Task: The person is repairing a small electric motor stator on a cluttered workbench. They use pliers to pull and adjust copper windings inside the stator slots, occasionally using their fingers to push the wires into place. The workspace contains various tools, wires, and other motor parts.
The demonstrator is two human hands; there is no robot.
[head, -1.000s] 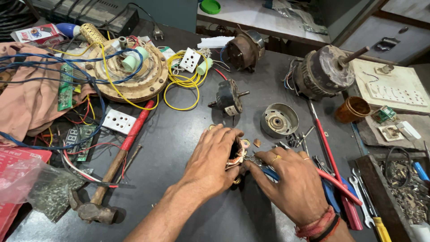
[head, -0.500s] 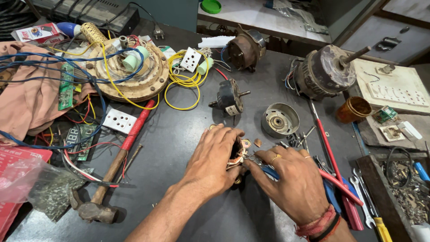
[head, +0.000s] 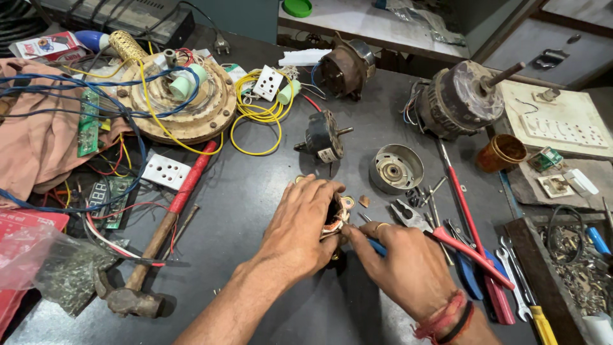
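The person's left hand (head: 300,230) is cupped over a small motor winding (head: 337,214) near the middle of the dark table (head: 255,191), its fingers curled closed around the part so that most of it is hidden. What shows between the two hands is a dark core wrapped with coppery wire and pale, tape-like bits at the edge. It sits low, at or just above the table top; I cannot tell whether it rests there or is lifted. The right hand (head: 408,268) is closed around a blue-handled tool (head: 377,247), pinched between thumb and fingers, with the tip pointed into the winding beside the left thumb. A ring shows on one right finger and red and black bands circle that wrist.

Just beyond the hands lie a small dark motor (head: 322,135) with its shaft sticking out and a round grey metal end cap (head: 396,168). To the right are pliers (head: 415,217), a long red screwdriver (head: 463,211) and spanners (head: 514,281). To the left, a hammer (head: 150,255) with a red-wrapped wooden handle lies near a white socket plate (head: 166,171).

Against the pictures from a second and half a second ago, almost nothing has shifted: both hands hold the same grip in the same spot, and the things on the table lie as they did.
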